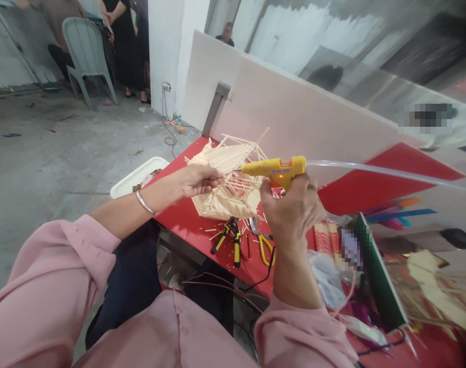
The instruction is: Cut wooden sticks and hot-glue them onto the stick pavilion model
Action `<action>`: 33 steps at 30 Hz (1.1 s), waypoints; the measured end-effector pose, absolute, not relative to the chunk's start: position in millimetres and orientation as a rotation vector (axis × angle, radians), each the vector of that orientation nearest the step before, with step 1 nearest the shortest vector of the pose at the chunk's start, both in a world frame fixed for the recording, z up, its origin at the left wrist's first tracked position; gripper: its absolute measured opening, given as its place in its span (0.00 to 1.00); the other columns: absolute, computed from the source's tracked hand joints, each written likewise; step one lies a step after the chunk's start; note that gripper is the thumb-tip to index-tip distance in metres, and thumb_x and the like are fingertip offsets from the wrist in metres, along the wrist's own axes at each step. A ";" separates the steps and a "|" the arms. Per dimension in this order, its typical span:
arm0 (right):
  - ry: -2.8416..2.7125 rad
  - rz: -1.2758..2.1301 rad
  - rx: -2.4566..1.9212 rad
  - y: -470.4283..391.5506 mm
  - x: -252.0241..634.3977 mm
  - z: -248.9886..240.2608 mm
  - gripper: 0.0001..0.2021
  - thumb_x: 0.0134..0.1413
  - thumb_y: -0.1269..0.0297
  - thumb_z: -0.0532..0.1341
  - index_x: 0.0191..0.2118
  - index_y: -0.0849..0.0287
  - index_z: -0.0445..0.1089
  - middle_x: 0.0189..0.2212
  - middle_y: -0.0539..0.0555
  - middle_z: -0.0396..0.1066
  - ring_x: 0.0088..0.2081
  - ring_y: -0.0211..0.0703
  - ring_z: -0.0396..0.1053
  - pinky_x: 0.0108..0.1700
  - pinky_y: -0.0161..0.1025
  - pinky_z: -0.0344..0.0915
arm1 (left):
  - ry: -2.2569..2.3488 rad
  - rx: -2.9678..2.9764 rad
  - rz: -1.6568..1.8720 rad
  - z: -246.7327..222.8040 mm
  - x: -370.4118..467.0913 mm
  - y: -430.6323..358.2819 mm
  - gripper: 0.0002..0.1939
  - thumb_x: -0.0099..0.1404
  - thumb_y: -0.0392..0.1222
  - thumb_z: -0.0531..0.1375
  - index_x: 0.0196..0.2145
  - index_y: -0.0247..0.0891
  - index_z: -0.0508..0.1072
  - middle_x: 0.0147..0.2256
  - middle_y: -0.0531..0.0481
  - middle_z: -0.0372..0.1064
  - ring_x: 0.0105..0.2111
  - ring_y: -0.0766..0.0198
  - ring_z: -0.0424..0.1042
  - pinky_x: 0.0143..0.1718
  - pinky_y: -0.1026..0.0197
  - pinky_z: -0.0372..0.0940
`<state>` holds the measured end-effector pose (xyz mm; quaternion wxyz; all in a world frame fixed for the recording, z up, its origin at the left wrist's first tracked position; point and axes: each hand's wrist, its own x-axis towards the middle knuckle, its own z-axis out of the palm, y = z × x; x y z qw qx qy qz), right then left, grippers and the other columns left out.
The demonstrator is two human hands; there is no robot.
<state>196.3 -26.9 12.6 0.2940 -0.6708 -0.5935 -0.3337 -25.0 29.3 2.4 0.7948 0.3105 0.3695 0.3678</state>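
**Caution: Nozzle Close to Fingers**

Our right hand (294,207) grips the yellow glue gun (281,168), its indicator lit. Our left hand (202,181) holds its fingers curled beside the stick model (233,158); we cannot tell whether this grip pinches a stick. The model stands on the red surface (182,225), toward its far-left corner.

Burn risk: the nozzle points toward our left fingertips and is likely hot; a slip could bring contact. Breakage risk: pressing the thin sticks could crack or shift them. Snag risk: the long clear glue stick (371,171) trailing rightward could catch and deflect our aim.
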 end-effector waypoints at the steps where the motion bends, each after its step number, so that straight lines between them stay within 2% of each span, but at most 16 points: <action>1: -1.587 -0.882 -1.785 -27.1 195.9 12.8 0.28 0.55 0.46 0.57 0.52 0.64 0.67 0.36 0.63 0.70 0.32 0.50 0.67 0.28 0.41 0.54 | 0.798 0.673 0.797 2.8 -24.7 28.7 0.06 0.61 0.28 0.61 0.28 0.30 0.77 0.19 0.49 0.70 0.18 0.72 0.68 0.20 0.73 0.65; 10: -1.602 -0.892 -1.783 -27.7 194.1 13.7 0.28 0.56 0.46 0.57 0.53 0.65 0.66 0.36 0.63 0.70 0.32 0.49 0.67 0.28 0.41 0.54 | 0.806 0.671 0.754 4.1 -23.9 29.3 0.05 0.61 0.28 0.62 0.28 0.29 0.76 0.19 0.49 0.71 0.18 0.72 0.68 0.20 0.73 0.64; 20: -1.579 -0.911 -1.782 -29.4 195.5 13.1 0.28 0.56 0.45 0.57 0.52 0.65 0.67 0.34 0.61 0.70 0.32 0.48 0.67 0.28 0.41 0.55 | 0.826 0.625 0.747 3.2 -24.5 30.7 0.03 0.61 0.34 0.63 0.32 0.30 0.77 0.22 0.46 0.75 0.19 0.70 0.70 0.18 0.71 0.65; 25: -1.587 -0.950 -1.758 -28.6 195.5 11.8 0.27 0.56 0.46 0.57 0.51 0.64 0.67 0.34 0.61 0.71 0.32 0.49 0.68 0.28 0.40 0.54 | 0.829 0.637 0.758 6.5 -24.8 27.9 0.02 0.59 0.29 0.63 0.29 0.29 0.77 0.20 0.48 0.73 0.18 0.71 0.70 0.20 0.72 0.66; 28: -1.598 -0.942 -1.767 -29.7 194.2 13.2 0.26 0.56 0.46 0.57 0.50 0.64 0.67 0.34 0.61 0.70 0.32 0.49 0.68 0.29 0.40 0.53 | 0.820 0.628 0.727 6.2 -25.0 28.6 0.05 0.59 0.27 0.62 0.26 0.29 0.76 0.19 0.49 0.71 0.17 0.73 0.68 0.19 0.74 0.64; 33: -1.618 -0.947 -1.769 -31.0 192.3 14.9 0.26 0.56 0.48 0.58 0.51 0.65 0.66 0.35 0.62 0.70 0.31 0.49 0.68 0.28 0.40 0.52 | 0.699 0.525 0.711 -2.0 -25.2 30.4 0.07 0.62 0.27 0.59 0.33 0.29 0.77 0.20 0.50 0.71 0.18 0.73 0.68 0.19 0.75 0.64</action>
